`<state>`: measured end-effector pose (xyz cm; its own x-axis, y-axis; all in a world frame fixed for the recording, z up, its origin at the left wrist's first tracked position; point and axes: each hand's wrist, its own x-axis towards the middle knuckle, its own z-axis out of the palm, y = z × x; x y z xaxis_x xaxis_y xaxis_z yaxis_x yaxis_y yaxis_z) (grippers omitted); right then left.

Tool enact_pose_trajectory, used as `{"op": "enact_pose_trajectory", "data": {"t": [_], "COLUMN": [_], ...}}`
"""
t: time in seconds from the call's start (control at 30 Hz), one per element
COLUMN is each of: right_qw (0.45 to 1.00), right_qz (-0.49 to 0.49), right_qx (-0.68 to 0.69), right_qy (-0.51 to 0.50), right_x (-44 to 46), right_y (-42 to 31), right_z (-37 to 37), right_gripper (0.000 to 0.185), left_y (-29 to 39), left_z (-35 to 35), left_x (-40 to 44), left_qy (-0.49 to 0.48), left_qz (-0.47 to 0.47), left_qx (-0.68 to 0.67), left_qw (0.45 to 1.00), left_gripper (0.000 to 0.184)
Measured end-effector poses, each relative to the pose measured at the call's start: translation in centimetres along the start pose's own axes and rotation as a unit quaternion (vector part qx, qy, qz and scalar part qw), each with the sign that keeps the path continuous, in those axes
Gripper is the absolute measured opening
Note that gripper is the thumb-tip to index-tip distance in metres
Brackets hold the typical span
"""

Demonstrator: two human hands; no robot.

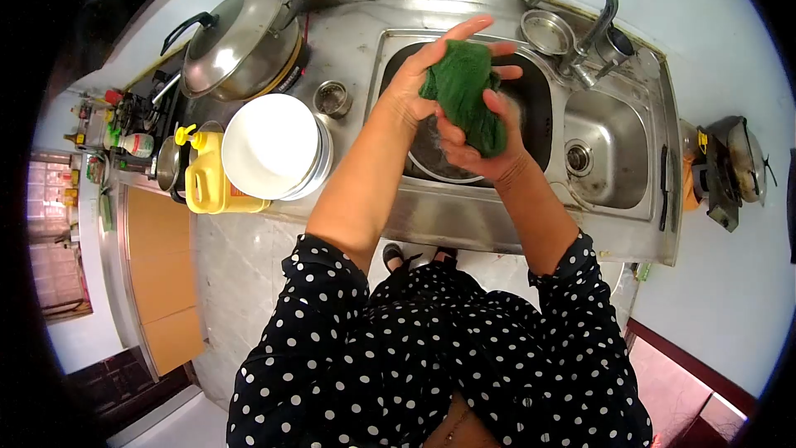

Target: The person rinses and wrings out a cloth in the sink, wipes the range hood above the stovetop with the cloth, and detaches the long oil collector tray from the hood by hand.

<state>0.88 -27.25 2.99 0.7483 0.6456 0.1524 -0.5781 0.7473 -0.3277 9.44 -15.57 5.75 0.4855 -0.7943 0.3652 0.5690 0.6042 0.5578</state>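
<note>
A wet-looking, bunched green cloth [463, 83] is between my two hands, above the large sink basin [541, 108]. My left hand [414, 75] holds its upper left part, with some fingers stretched out beyond the cloth. Around the lower end, my right hand [496, 158] has its fingers curled and its thumb against the fabric. Below the hands, part of a round, pale rim shows in the basin; the hands and cloth hide most of what lies there.
A chrome faucet [609, 8] rises behind the basins. To the right is a smaller basin [613, 153]. On the left counter stand stacked white bowls [269, 145], a yellow pump jug [215, 178], a small glass [332, 99] and a lidded wok [240, 41].
</note>
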Motion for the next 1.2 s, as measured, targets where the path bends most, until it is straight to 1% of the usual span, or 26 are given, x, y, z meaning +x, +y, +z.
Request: {"op": "enact_pose_trajectory", "data": {"t": [0.03,0.07,0.13,0.17,0.2,0.27,0.3,0.37,0.4,0.47,0.5,0.57,0.6,0.67,0.7,0.73,0.77,0.8,0.83,0.87,0.9,0.97,1.03,1.07,1.13,1.2], "right_qw": [1.000,1.000,0.990,0.992,0.992,0.972,0.972,0.933,0.933,0.898,0.898,0.866,0.866,0.828,0.828,0.782,0.729,0.729,0.665,0.596,0.596,0.445,0.439,0.434,0.432,0.432], "right_qz": [-0.017,-0.014,-0.009,0.008,0.009,0.046,0.046,0.063,0.064,0.042,0.044,0.044,0.046,0.011,0.012,-0.028,-0.067,-0.065,-0.047,-0.028,-0.026,0.090,0.097,0.103,0.097,0.090], "right_qx": [-0.025,-0.023,-0.056,-0.083,-0.082,-0.184,-0.184,-0.280,-0.280,-0.338,-0.338,-0.392,-0.391,-0.480,-0.479,-0.538,-0.592,-0.592,-0.662,-0.727,-0.726,-0.803,-0.796,-0.790,-0.787,-0.783], "right_qy": [0.004,0.006,0.128,0.100,0.100,0.138,0.136,0.219,0.218,0.278,0.278,0.307,0.307,0.290,0.290,0.314,0.336,0.338,0.341,0.341,0.341,0.387,0.405,0.421,0.430,0.439], "right_x": [-0.1,-0.3,-1.1,-1.5,-1.8,-2.0,-1.9,-1.6,-1.4,-0.8,-0.7,-0.3,-0.1,0.1,0.3,0.4,0.5,0.6,0.8,0.8,0.9,1.2,0.8,0.6,0.5,0.3], "right_y": [0.2,0.0,-0.7,-1.4,-2.0,-3.1,-3.4,-3.8,-3.8,-3.3,-3.2,-3.1,-3.0,-2.7,-2.3,-1.8,-1.4,-1.1,-1.1,-1.1,-0.9,-0.2,1.0,1.5,2.4,3.1], "right_z": [0.3,0.9,2.2,1.8,1.8,2.3,2.4,2.7,3.2,4.2,3.9,2.5,1.6,-0.5,-1.6,-2.8,-4.2,-6.8,-10.0,-11.6,-11.0,-8.8,-9.2,-9.6,-9.4,-9.3], "right_gripper": [0.059,0.059,0.049,0.048,0.048,0.046,0.046,0.041,0.041,0.037,0.037,0.036,0.036,0.037,0.037,0.040,0.043,0.043,0.046,0.050,0.050,0.058,0.061,0.063,0.066,0.069], "left_y": [0.2,0.5,1.4,1.5,1.7,1.7,1.5,1.3,1.1,0.6,0.2,-0.4,-0.8,-1.7,-2.6,-3.0,-3.4,-3.9,-4.4,-4.9,-5.5,-6.7,-7.8,-8.2,-8.1,-8.2], "left_z": [0.8,0.9,1.3,2.1,2.7,3.4,3.4,3.2,3.1,2.7,2.3,1.3,0.7,-0.7,-1.9,-2.4,-2.8,-3.3,-3.7,-4.2,-4.9,-6.3,-7.8,-8.7,-8.2,-7.8], "left_x": [0.2,0.2,0.3,0.6,0.9,1.4,1.6,2.2,2.4,2.6,2.7,2.9,2.9,2.8,2.6,2.5,2.4,2.3,2.2,2.0,1.6,0.6,-0.4,-0.9,-1.2,-1.8], "left_qy": [0.044,0.047,0.128,0.172,0.173,0.241,0.241,0.269,0.271,0.298,0.300,0.331,0.333,0.327,0.331,0.332,0.360,0.388,0.389,0.418,0.446,0.467,0.486,0.493,0.497,0.497], "left_qz": [-0.011,-0.009,-0.045,-0.058,-0.058,-0.093,-0.092,-0.087,-0.086,-0.074,-0.073,-0.085,-0.086,-0.048,-0.012,-0.013,-0.044,-0.076,-0.077,-0.080,-0.083,-0.086,-0.088,-0.110,-0.131,-0.161], "left_qx": [0.034,0.032,0.176,0.202,0.201,0.280,0.280,0.296,0.296,0.361,0.360,0.511,0.510,0.654,0.700,0.700,0.695,0.689,0.688,0.688,0.688,0.679,0.671,0.656,0.641,0.643], "left_qw": [0.998,0.998,0.975,0.962,0.962,0.925,0.924,0.912,0.912,0.881,0.880,0.789,0.789,0.681,0.632,0.632,0.620,0.608,0.608,0.588,0.567,0.560,0.553,0.561,0.570,0.559], "left_gripper": [0.059,0.059,0.037,0.020,0.020,0.017,0.017,0.016,0.016,0.014,0.014,0.014,0.014,0.024,0.025,0.025,0.025,0.024,0.024,0.023,0.023,0.024,0.024,0.024,0.024,0.023]}}
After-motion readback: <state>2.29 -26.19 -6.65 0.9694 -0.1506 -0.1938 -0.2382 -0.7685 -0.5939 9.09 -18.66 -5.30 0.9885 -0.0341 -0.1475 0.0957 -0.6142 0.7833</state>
